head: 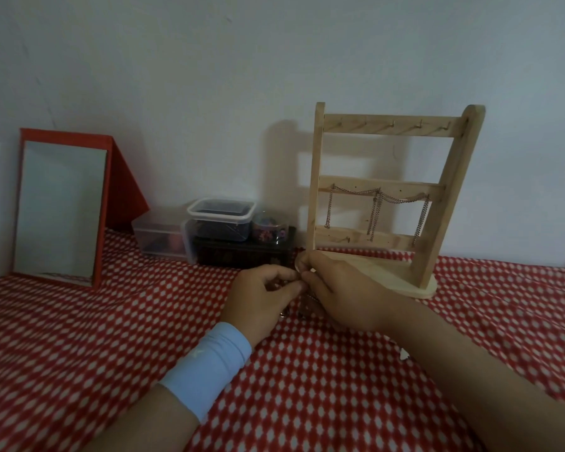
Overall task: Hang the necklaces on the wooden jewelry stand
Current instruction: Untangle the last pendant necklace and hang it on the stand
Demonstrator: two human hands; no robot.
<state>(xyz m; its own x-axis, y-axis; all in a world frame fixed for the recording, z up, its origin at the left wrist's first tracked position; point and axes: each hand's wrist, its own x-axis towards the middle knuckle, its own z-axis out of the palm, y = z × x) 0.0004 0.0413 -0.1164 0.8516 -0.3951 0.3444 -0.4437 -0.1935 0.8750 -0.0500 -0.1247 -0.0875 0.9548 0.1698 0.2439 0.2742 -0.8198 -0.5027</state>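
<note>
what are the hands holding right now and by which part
Left hand and right hand both pinch a thin necklace near its top, where the hands meet; the rest dangles below. Clasp or chain cannot be told.

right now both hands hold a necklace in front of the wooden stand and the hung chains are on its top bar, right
Not the top bar: the head view shows the chains hanging from the middle bar; the top bar's hooks are bare. The left hand and right hand do hold a necklace in front of the wooden stand.
</note>
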